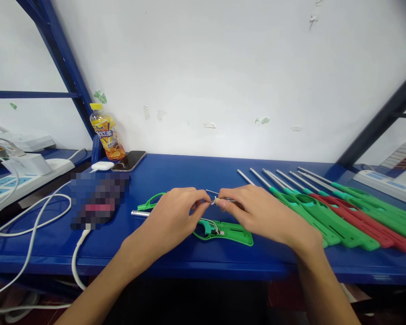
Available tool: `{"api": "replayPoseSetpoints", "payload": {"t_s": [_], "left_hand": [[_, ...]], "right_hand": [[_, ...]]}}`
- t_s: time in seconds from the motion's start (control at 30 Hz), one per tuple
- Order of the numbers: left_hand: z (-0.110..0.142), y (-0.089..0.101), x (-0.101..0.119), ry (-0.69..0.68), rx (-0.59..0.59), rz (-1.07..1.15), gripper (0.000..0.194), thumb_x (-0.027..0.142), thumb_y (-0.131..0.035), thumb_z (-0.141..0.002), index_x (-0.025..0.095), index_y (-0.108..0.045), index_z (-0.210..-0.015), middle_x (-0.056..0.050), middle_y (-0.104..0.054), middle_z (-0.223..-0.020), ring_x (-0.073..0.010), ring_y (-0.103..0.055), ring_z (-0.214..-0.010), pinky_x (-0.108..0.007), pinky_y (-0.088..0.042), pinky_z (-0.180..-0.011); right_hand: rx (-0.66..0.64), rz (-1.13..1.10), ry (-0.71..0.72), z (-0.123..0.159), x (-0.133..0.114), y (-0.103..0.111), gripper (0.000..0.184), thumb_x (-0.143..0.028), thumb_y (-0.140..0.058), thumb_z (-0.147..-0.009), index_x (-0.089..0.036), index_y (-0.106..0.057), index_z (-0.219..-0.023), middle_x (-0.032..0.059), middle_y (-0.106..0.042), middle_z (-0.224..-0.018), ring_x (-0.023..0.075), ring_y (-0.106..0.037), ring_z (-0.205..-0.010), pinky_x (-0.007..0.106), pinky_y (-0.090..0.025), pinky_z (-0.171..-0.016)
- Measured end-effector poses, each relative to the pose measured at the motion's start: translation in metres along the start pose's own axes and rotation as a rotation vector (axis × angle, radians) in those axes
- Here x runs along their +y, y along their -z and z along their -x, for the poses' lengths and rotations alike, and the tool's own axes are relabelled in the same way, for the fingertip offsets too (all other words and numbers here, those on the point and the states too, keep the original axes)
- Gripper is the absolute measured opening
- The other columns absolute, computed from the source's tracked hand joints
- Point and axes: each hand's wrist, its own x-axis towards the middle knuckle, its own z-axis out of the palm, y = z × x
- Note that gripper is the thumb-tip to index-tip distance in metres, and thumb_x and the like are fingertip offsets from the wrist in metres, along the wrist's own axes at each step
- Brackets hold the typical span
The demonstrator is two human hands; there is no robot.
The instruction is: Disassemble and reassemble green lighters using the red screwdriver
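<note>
My left hand is pinched closed at the centre of the table, its fingertips close to a small whitish piece. My right hand grips that piece between thumb and forefinger; thin metal shows beside these fingers. Below both hands lies an opened lighter, its green half shell holding a teal trigger and pale wires. The lighter's metal tube pokes out left of my left hand. Another green shell part lies behind that hand, partly hidden. Whatever sits between my left fingertips is too small to make out.
Several long-necked lighters, green and red, lie in a row at right. At left are a drink bottle, a phone, a blurred dark item, white cables and a power strip. A white wall stands behind.
</note>
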Motion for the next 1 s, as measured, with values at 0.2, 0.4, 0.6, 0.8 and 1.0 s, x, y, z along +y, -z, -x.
{"api": "replayPoseSetpoints", "payload": {"t_s": [0.2,0.4,0.6,0.8,1.0], "left_hand": [[0.0012,-0.0004,-0.0004,0.003,0.008,-0.001,0.018,0.022,-0.058,-0.104,0.023,-0.076,-0.099,0.001,-0.071,-0.084,-0.0165,-0.061,-0.076,-0.03,-0.039,-0.069],[0.0008,-0.0002,0.0014,-0.013,0.042,0.011,0.015,0.018,-0.062,-0.102,0.021,-0.076,-0.096,0.0,-0.071,-0.087,-0.0172,-0.062,-0.079,-0.03,-0.04,-0.071],[0.0006,-0.0006,0.0013,-0.043,0.053,0.017,0.013,0.013,-0.067,-0.098,0.019,-0.076,-0.091,-0.001,-0.072,-0.088,-0.0167,-0.062,-0.078,-0.029,-0.041,-0.07],[0.0011,-0.0022,-0.0011,-0.094,0.062,0.004,0.013,0.011,-0.067,-0.099,0.018,-0.076,-0.093,-0.001,-0.073,-0.092,-0.0164,-0.064,-0.08,-0.029,-0.042,-0.072],[0.0002,-0.003,-0.0021,-0.108,0.061,-0.017,0.014,0.011,-0.067,-0.099,0.018,-0.077,-0.093,-0.001,-0.072,-0.09,-0.0165,-0.063,-0.079,-0.03,-0.043,-0.071]], "right_hand": [[-0.023,0.006,-0.007,-0.0008,-0.0001,0.001,0.038,-0.04,-0.043,-0.112,-0.022,-0.059,-0.082,-0.0017,-0.063,-0.071,0.0141,-0.05,-0.063,0.032,-0.023,-0.061],[-0.02,0.003,0.002,-0.0002,0.0009,0.0011,0.037,-0.042,-0.047,-0.111,-0.023,-0.064,-0.084,-0.0009,-0.066,-0.072,0.0152,-0.052,-0.064,0.031,-0.026,-0.062],[-0.015,-0.033,0.006,0.0013,0.0022,0.0018,0.033,-0.044,-0.053,-0.108,-0.025,-0.068,-0.085,-0.003,-0.065,-0.067,0.0139,-0.047,-0.059,0.031,-0.024,-0.058],[-0.006,-0.021,0.025,0.0006,0.0029,0.0007,0.032,-0.041,-0.06,-0.105,-0.024,-0.067,-0.079,-0.0036,-0.063,-0.062,0.0125,-0.043,-0.056,0.031,-0.022,-0.055],[0.008,-0.018,0.045,0.0004,0.0038,0.0008,0.03,-0.04,-0.061,-0.105,-0.024,-0.068,-0.081,-0.0037,-0.065,-0.064,0.0123,-0.047,-0.057,0.03,-0.024,-0.056]]}}
